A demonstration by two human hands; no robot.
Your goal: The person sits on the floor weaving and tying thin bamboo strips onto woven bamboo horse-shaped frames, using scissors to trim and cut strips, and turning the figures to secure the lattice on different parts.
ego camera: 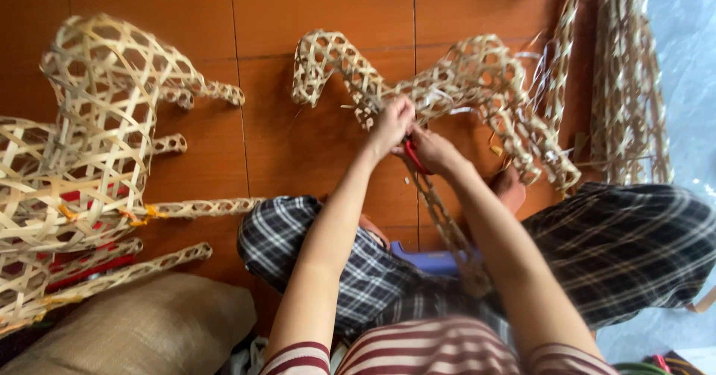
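- Left hand [389, 125] grips woven bamboo animal frame [462, 84] on wooden floor [298, 151].
- Right hand [432, 151] holds red-handled scissors [415, 159] against frame.
- Finished woven figures [89, 144] lie left.

Short-sleeved top, striped maroon and pale cream – stripes run across chest and ring each sleeve hem. Sleeves end high on upper arm; forearms bare. Left hand [391, 125] and right hand [435, 151] bare – no gloves, no rings or watch visible. Trousers loose, dark plaid – navy-black ground crossed by white and grey lines, cloth bunched at knees. One bare foot shows past right forearm.
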